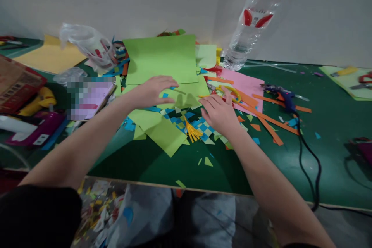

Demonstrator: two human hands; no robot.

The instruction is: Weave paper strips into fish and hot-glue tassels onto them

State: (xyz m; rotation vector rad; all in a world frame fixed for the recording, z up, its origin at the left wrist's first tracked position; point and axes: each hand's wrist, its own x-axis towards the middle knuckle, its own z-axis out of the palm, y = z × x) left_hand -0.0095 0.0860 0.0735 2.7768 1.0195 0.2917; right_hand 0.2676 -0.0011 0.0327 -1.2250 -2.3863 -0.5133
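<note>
My left hand (pixel 154 92) hovers over the green paper, thumb and fingers apart, with small blue scraps close to its fingertips. My right hand (pixel 219 111) has its fingers loosely spread beside yellow-handled scissors (pixel 236 95); whether it touches them I cannot tell. A large light-green sheet (pixel 161 60) lies behind the hands. Between and below them is a blue-and-green checkered strip of woven paper (pixel 205 128) with a yellow tassel (pixel 192 131). Another green paper piece (pixel 162 130) lies nearer me.
A tall plastic bottle (pixel 250 27) stands at the back. To the right are orange paper strips (pixel 270 124), pink paper (pixel 250 81) and a corded glue gun (pixel 286 99). A plastic-wrapped cup (pixel 93 48), a lilac flat object (pixel 90 100) and a cardboard box (pixel 17 81) sit left.
</note>
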